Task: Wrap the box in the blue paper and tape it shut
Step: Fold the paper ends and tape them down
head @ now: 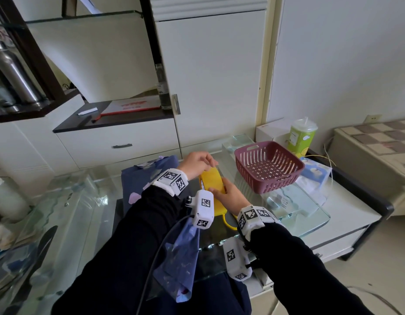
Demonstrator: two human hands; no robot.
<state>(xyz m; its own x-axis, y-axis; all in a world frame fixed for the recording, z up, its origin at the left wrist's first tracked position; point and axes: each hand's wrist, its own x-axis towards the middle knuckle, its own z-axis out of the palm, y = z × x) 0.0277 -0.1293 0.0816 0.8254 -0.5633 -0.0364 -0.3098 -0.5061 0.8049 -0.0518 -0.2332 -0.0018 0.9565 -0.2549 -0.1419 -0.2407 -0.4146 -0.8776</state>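
Paper: the blue patterned wrapping paper point(181, 258) hung over the near edge of the glass worktop point(310, 210) beneath your left forearm and ran back over a boxy bulk.
Right grip: your right hand point(228, 193) was clamped round the near side of the yellow plastic tape dispenser point(214, 181).
Left grip: your left hand point(197, 163) pinched the dispenser's far top.
Beyond: a maroon slotted plastic basket point(268, 169) stood to the right, with a green lidded cup point(302, 138) behind it.

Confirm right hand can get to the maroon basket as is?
Likely yes: the basket sits just beside the right hand, nothing between them, though that hand is holding the yellow tape dispenser.
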